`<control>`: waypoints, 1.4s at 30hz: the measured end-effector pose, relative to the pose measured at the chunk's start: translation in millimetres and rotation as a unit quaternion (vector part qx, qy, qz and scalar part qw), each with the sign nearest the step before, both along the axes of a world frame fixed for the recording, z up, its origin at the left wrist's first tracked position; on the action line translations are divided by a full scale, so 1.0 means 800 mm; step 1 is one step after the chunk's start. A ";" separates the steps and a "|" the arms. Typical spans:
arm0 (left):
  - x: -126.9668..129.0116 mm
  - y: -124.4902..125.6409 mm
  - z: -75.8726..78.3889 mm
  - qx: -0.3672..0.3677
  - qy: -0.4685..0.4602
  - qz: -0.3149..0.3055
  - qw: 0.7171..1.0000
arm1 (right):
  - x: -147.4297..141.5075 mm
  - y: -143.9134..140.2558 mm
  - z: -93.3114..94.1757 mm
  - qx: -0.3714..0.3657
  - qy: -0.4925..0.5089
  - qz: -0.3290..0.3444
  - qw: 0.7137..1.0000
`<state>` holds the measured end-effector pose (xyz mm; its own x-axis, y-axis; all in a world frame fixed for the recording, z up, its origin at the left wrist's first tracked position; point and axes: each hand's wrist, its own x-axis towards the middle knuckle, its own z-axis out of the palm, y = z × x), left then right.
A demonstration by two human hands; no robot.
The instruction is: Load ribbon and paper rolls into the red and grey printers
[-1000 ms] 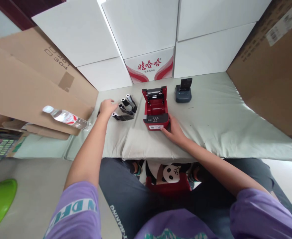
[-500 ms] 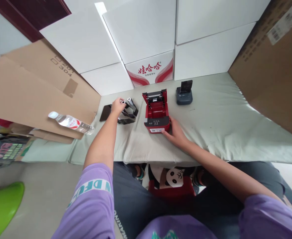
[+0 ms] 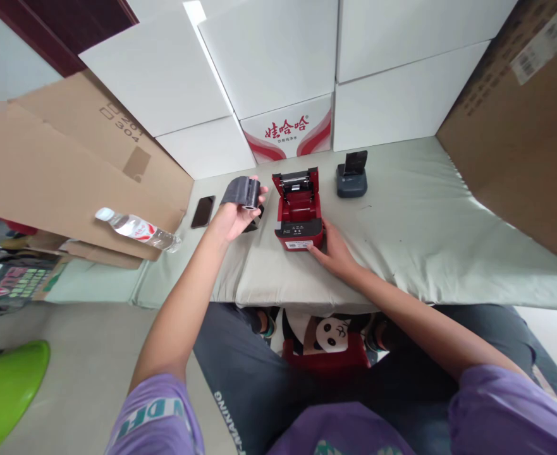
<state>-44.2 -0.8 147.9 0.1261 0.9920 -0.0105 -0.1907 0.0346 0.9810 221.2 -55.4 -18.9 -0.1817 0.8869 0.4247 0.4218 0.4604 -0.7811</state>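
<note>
My left hand [image 3: 235,218] is raised off the cloth, palm partly up, with its fingers wrapped round a roll of dark strip [image 3: 248,191]. The roll shows a hollow core at its near end, and a loose sheet of the strip trails off to the left. To its right stands a red and black label printer [image 3: 301,218] with its lid tipped back and its inner bay exposed. My right hand [image 3: 336,253] grips the printer's front right corner, thumb on the front face. Behind my left hand, partly hidden, lies another black piece [image 3: 255,221] on the cloth.
A phone [image 3: 203,212] lies left of my left hand. Farther left a water bottle [image 3: 138,229] lies against a cardboard box [image 3: 93,145]. A small dark device [image 3: 351,183] with a raised flap stands behind and right of the printer. White boxes [image 3: 269,50] line the back.
My left hand has lifted the dark roll and turned its palm up, moving slightly right. The phone shows fully now. My right hand stays on the printer.
</note>
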 end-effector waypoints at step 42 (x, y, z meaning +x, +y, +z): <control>0.058 0.031 -0.070 0.252 0.500 -0.097 0.823 | -0.001 0.000 0.002 0.001 -0.002 0.003 1.000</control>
<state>2.5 23.9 91.7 0.4610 0.8642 0.2017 0.6815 -0.4904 0.5432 220.1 -55.4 -17.5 -0.1890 0.8848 0.4260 0.4230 0.4648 -0.7778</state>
